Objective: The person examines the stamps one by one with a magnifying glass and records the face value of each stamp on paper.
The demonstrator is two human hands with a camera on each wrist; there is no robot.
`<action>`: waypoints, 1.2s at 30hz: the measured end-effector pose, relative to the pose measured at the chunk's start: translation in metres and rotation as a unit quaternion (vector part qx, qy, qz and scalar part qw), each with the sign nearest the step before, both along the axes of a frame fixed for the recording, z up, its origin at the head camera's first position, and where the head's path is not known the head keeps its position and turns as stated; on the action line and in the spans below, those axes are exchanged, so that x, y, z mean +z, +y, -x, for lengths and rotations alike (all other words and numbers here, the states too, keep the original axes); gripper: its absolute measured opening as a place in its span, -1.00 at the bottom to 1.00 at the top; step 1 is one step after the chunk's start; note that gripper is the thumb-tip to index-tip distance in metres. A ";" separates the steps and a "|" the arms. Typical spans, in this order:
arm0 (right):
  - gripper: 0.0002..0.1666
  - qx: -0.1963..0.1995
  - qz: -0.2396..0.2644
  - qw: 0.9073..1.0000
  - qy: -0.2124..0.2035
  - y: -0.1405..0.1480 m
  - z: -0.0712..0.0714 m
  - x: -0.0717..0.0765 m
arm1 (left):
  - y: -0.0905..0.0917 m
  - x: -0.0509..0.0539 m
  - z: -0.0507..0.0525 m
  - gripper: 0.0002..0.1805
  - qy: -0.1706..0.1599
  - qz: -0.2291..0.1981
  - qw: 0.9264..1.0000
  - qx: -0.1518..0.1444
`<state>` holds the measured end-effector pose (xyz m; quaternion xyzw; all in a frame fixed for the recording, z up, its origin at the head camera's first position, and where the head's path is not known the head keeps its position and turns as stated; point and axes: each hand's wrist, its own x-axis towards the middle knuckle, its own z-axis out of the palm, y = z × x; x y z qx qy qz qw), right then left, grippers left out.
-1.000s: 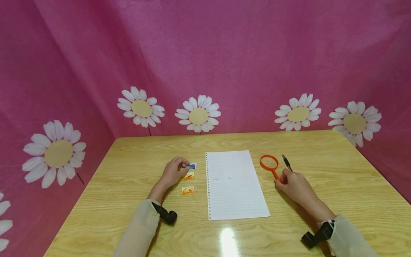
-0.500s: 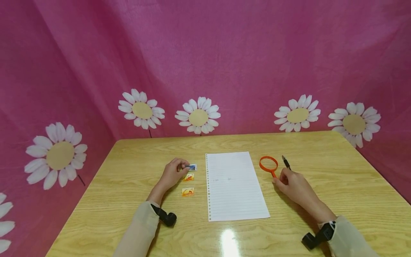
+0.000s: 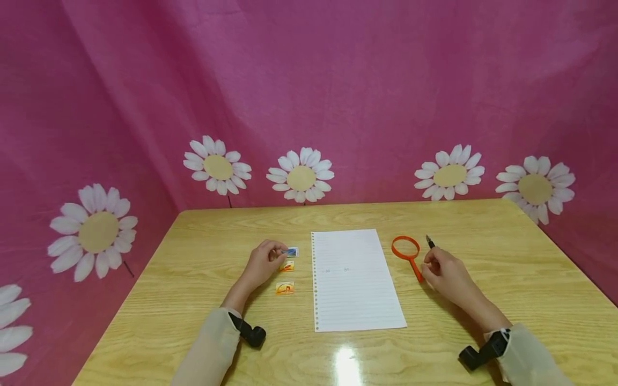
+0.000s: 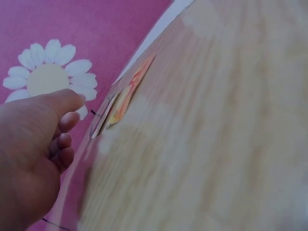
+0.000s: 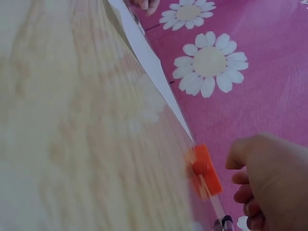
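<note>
In the head view my left hand hovers by a small blue stamp, its fingers loosely curled. They cover the stamp's left end. An orange-yellow stamp lies just below, partly behind the hand, and another yellow stamp lies nearer me. The left wrist view shows nothing between thumb and fingers. On the right, my right hand sits beside the handle of an orange magnifying glass, apart from it in the right wrist view. A black pen shows beyond the fingers, its rear end hidden.
A lined sheet of paper with punched holes lies between the hands, bearing faint handwriting. Everything rests on a wooden table. A pink curtain with daisies hangs behind it.
My right hand has drawn away from the magnifying glass, so its whole handle shows, and covers more of the pen. The left hand stays almost still; the view shifts slightly.
</note>
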<state>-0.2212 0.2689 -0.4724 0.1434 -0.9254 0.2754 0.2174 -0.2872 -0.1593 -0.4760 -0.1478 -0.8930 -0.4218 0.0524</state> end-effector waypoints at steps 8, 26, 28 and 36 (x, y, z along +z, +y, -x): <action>-0.82 -0.009 0.003 1.000 -0.016 0.007 0.005 -0.003 | 0.006 0.004 -0.015 -0.86 0.022 0.008 1.000 -0.020; -0.84 -0.033 0.001 0.998 -0.058 0.026 0.026 -0.005 | 0.019 0.009 -0.047 -0.80 0.046 0.012 0.995 -0.086; -0.82 -0.033 0.003 0.997 -0.064 0.029 0.028 -0.005 | 0.021 0.009 -0.050 -0.80 0.045 0.012 0.994 -0.097; -0.79 -0.030 0.002 0.997 -0.067 0.037 0.038 -0.011 | 0.028 0.012 -0.066 -0.79 0.028 0.015 0.992 -0.124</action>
